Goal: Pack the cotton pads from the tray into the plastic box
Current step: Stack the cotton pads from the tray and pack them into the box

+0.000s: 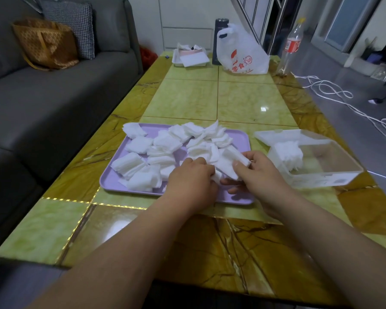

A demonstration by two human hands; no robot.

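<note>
Nearest, my left hand (191,184) and right hand (263,175) gripped a stack of white square cotton pads (228,167) over the lilac tray (239,138), awaiting, I judged, a level carry into the clear plastic box (325,177).

Red characters "零食" on the white plastic bag (243,53)

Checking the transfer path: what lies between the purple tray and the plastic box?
Head view: only a narrow strip of bare table separates tray and plastic box; the right hand, gripping cotton pads, covers its near end.
</note>
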